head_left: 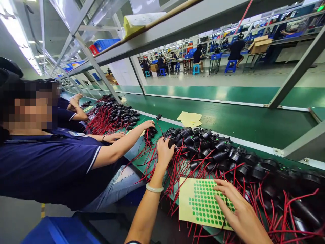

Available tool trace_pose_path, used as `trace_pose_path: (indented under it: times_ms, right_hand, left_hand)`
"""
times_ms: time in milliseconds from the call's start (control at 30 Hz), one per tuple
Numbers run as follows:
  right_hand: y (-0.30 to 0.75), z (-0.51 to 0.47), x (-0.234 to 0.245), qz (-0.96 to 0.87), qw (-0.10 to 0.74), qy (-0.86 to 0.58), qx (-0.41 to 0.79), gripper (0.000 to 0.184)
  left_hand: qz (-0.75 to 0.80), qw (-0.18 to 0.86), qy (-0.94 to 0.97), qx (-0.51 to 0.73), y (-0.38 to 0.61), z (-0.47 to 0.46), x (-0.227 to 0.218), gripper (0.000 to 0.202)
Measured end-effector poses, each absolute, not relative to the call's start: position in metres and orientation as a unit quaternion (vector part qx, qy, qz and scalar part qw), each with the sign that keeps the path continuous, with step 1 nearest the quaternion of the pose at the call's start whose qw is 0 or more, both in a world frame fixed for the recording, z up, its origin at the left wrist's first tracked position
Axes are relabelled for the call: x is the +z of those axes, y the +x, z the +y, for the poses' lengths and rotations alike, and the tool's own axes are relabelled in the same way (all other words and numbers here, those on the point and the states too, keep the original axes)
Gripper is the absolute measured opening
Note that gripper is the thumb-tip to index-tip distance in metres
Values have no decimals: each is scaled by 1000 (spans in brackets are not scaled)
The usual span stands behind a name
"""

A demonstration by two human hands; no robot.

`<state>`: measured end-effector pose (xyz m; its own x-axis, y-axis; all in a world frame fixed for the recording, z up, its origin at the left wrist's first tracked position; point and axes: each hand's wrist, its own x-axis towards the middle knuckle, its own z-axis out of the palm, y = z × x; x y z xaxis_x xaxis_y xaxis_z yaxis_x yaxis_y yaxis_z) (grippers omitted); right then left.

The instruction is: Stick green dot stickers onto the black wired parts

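My left hand (165, 150), with a pale bangle at the wrist, has its fingers closed round a black motor-like part (171, 141) at the left end of a long pile. My right hand (237, 208) reaches over a yellow sheet of round green stickers (186, 189), fingers stretched out and apart. Its fingertips are over the sticker rows; whether one sticks to a finger is too small to tell. Beyond both hands lies the pile of black cylindrical parts (219, 156) with red wires, which hang toward me over the bench edge. Several parts carry small green dots.
At my left sits a co-worker (50, 162), one arm reaching to a small group of black parts (150, 135). Another heap of wired parts (119, 115) lies farther left. Yellow sheets (190, 118) rest on the green belt (228, 123) behind a metal rail. Frame posts rise at right.
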<state>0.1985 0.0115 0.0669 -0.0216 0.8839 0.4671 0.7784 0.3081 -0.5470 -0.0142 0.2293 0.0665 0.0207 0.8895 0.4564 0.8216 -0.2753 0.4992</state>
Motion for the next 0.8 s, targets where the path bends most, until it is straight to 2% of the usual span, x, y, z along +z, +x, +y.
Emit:
trace_pose_path:
  times_ms: [100,233,300,400,500,600,700,800]
  right_hand:
    - [197,13,65,-723,376,-574,83,20]
    - [194,17,63,-738,367,-557,100,16]
    - [193,18,63,-744,365,-548,111,15]
    - [191,19,64,-741,366,-549,125,13]
    - [188,22,64,-736,350,-564,135,12]
    - [179,27,60,-752,322,-554,150,13]
    - [167,30,53,-772,296,-535,173,16]
    - [154,30,42,-782,275,-528,187,14]
  left_hand:
    - [595,64,721,350,-23,228,55,40]
    - [568,91,737,353,-40,213,61,44]
    - [565,86,730,374,-48,195,70,40]
    - [564,92,709,413,-54,153,82,23]
    - [570,183,693,401,-53,100,84,12]
    - [599,309,654,344,-48,49,73,18]
    - [643,365,608,289,-43,16,53,27]
    - [660,429,551,277,-38,2,32,27]
